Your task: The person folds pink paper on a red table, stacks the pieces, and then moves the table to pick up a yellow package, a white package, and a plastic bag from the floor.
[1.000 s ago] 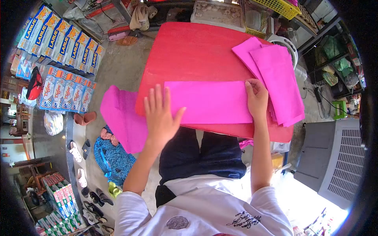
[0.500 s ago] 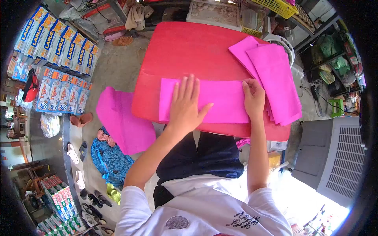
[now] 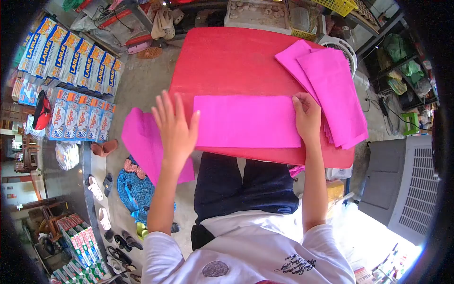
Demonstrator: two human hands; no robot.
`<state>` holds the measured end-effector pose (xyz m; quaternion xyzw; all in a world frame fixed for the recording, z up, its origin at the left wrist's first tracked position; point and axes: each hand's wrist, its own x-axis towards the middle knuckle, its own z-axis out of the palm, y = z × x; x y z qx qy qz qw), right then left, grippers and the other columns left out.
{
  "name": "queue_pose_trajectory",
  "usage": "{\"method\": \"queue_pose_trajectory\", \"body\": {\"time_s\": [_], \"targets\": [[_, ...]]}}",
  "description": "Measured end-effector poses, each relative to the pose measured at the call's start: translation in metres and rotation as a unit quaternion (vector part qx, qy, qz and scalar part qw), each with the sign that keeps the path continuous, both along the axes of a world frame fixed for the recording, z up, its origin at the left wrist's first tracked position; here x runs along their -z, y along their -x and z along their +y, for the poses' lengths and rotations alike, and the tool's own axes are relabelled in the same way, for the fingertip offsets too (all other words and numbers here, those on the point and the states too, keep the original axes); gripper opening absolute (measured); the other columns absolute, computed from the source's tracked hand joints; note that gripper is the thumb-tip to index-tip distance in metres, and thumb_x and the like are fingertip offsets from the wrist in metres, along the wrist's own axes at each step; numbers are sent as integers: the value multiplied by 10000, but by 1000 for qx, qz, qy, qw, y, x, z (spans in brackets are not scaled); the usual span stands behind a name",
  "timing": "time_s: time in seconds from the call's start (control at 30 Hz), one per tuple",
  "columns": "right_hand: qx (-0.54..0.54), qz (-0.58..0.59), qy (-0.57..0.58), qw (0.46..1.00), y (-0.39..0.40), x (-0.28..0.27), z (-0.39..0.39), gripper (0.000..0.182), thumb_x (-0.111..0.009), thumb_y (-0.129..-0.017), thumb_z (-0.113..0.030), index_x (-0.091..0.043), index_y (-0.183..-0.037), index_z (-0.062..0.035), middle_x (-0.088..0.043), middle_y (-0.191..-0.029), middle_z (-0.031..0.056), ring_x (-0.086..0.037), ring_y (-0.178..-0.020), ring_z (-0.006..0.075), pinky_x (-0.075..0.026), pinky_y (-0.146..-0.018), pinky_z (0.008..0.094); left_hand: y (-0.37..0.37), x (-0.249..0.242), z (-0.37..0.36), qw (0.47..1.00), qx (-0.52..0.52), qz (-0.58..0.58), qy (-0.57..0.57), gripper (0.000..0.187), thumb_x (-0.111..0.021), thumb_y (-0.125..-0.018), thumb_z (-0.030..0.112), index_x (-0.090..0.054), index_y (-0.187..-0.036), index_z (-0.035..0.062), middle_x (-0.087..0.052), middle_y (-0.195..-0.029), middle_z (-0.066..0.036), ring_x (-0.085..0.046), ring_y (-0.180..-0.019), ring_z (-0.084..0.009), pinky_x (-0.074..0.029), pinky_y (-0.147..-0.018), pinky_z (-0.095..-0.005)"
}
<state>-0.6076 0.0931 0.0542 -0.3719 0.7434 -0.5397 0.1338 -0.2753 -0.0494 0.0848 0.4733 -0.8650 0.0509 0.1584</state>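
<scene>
Head view: left hand (image 3: 176, 128) lies open, fingers spread, at the left end of a pink sheet (image 3: 246, 121) lying flat on the red table (image 3: 227, 61). Right hand (image 3: 307, 118) presses the sheet's right end, beside a pink stack (image 3: 331, 90).

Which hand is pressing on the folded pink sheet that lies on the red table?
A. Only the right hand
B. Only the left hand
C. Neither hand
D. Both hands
A: the right hand presses the right end of the folded pink sheet, while the left hand is open and spread at its left edge over the red table.
</scene>
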Motion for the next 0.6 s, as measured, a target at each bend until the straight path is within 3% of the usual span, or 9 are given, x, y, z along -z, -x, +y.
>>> {"method": "queue_pose_trajectory", "body": {"time_s": [0.07,0.13,0.23,0.33,0.43,0.6], "targets": [[1,2,-10,1000,-1,1,2,141,-641,-1011,-72,-668,-1072,53,-704,-971,84,-652,-921,133,-530,-848,286,27,-23,23,991,124,40,-19,760,-538,-1033,447,-312,-1591,-17,-194,-1674,-293,-165,-1567,-445,-104,-1270,-570],[-3,16,-5,1000,0,3,1,142,-639,-1012,-71,-668,-1077,52,-705,-972,85,-652,-920,132,-529,-852,286,58,-20,45,963,217,111,-112,774,-545,-1028,463,-311,-1591,-15,-216,-1671,-283,-190,-1565,-428,-129,-1274,-551],[4,0,-11,1000,-1,-1,1,140,-633,-1014,-67,-666,-1077,54,-706,-963,82,-652,-918,130,-527,-848,282,81,2,61,953,250,64,-160,804,-559,-1016,494,-306,-1596,-1,-235,-1670,-266,-214,-1559,-421,-152,-1276,-533],[18,51,19,998,-1,3,1,184,-664,-990,-118,-678,-1046,57,-717,-892,175,-666,-831,193,-527,-800,352,73,3,53,972,198,21,-121,834,-559,-1009,518,-293,-1600,-6,-252,-1669,-254,-229,-1553,-426,-155,-1275,-537],[5,-14,3,1000,-2,-1,1,175,-663,-989,-114,-677,-1042,52,-719,-888,165,-661,-821,187,-525,-786,348,49,6,38,987,135,3,-91,821,-558,-1011,504,-310,-1589,-23,-260,-1665,-258,-215,-1555,-431,-145,-1268,-561],[9,-3,6,1000,-5,-7,0,170,-663,-984,-103,-676,-1058,49,-716,-882,170,-657,-804,186,-524,-767,344,4,9,18,997,56,-26,-51,821,-581,-999,497,-342,-1569,-44,-268,-1653,-282,-201,-1552,-456,-144,-1254,-592]]}}
